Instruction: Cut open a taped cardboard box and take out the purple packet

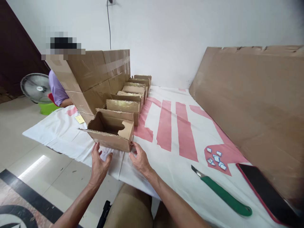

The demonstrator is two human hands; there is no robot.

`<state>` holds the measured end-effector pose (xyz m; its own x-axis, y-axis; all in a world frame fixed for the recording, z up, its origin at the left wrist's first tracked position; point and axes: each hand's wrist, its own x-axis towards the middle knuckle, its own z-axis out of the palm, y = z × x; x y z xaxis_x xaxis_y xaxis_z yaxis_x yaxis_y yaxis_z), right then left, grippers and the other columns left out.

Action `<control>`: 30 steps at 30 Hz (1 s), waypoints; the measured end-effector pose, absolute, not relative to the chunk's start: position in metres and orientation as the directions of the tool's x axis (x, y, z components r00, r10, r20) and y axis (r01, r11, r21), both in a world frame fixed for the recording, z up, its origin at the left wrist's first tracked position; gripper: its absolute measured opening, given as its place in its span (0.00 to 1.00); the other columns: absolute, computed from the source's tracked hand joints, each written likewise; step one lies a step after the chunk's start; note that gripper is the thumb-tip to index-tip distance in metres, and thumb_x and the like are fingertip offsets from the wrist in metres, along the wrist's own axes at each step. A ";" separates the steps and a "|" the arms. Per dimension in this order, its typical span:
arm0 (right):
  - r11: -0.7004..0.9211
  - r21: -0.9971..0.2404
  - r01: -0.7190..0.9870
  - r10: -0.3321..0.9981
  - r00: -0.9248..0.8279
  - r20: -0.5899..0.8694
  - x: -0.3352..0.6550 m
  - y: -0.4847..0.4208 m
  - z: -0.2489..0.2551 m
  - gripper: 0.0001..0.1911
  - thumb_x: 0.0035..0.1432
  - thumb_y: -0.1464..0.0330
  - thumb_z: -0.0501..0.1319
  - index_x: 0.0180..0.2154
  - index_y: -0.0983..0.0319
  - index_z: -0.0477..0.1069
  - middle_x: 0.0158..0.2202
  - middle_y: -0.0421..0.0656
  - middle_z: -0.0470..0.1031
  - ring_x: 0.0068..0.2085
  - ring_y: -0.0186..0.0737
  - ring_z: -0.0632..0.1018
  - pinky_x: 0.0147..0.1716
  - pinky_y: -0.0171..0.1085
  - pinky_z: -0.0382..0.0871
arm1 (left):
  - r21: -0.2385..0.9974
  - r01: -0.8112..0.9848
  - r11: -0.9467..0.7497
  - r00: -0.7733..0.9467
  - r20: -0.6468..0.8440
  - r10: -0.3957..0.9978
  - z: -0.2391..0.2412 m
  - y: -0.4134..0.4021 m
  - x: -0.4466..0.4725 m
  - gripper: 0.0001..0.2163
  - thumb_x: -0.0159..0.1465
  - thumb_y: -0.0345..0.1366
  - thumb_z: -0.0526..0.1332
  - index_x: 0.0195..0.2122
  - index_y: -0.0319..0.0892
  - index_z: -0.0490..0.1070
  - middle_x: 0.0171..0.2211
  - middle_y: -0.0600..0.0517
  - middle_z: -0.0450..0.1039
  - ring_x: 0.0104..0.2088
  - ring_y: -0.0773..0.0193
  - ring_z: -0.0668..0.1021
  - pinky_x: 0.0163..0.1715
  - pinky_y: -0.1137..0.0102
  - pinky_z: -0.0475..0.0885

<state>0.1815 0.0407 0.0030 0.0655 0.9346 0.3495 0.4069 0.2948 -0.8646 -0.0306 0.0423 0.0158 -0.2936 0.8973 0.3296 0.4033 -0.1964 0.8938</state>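
An open-topped cardboard box (111,141) stands at the near edge of the cloth-covered table, with a rounded notch in its inner right side. My left hand (100,163) is just in front of the box, its thumb and fingers spread, with nothing in them. At the box's lower right corner is my right hand (140,157), fingers apart and fingertips at or against the cardboard; whether they press on it I cannot tell. Behind this box, a row of similar open cardboard boxes (123,107) runs back toward the wall.
Stacked closed cartons (90,71) form a wall on the left; a person in a purple sleeve (57,87) sits beyond, near a fan (38,88). On the right are a green-handled cutter (225,194), a phone (263,193), small white-and-blue pieces (216,158) and a large cardboard sheet (251,101).
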 end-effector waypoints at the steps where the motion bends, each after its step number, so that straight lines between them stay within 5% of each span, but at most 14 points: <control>1: 0.303 -0.863 0.405 0.934 0.056 0.354 0.180 0.041 0.003 0.30 0.54 0.72 0.60 0.60 0.58 0.69 0.56 0.48 0.78 0.55 0.48 0.79 0.55 0.47 0.75 | 0.895 0.399 -0.199 -0.277 0.324 0.905 0.015 0.043 -0.026 0.40 0.58 0.44 0.68 0.69 0.44 0.55 0.69 0.36 0.55 0.68 0.40 0.65 0.62 0.45 0.68; 17: 0.357 -0.868 0.346 0.922 0.017 0.387 0.177 0.036 -0.009 0.29 0.48 0.72 0.62 0.55 0.61 0.72 0.56 0.52 0.77 0.57 0.54 0.77 0.60 0.53 0.69 | 0.926 0.371 -0.073 -0.286 0.189 0.939 0.018 0.056 -0.021 0.41 0.57 0.43 0.66 0.71 0.47 0.53 0.65 0.37 0.64 0.65 0.41 0.70 0.58 0.48 0.72; 24: 0.295 -0.914 0.278 0.923 0.164 0.348 0.185 0.039 -0.007 0.21 0.52 0.72 0.58 0.49 0.60 0.72 0.47 0.48 0.78 0.41 0.42 0.81 0.37 0.38 0.77 | 0.901 0.419 -0.110 -0.383 0.285 0.879 0.019 0.056 -0.014 0.46 0.55 0.45 0.69 0.72 0.45 0.50 0.71 0.34 0.51 0.68 0.35 0.64 0.62 0.41 0.67; 30: 0.255 -0.943 0.215 0.923 0.236 0.303 0.189 0.042 -0.007 0.20 0.53 0.70 0.57 0.49 0.61 0.72 0.48 0.49 0.77 0.40 0.41 0.81 0.36 0.37 0.77 | 0.928 0.320 -0.188 -0.291 0.285 0.913 0.013 0.064 -0.005 0.48 0.56 0.44 0.70 0.74 0.53 0.44 0.73 0.37 0.47 0.70 0.41 0.63 0.57 0.49 0.74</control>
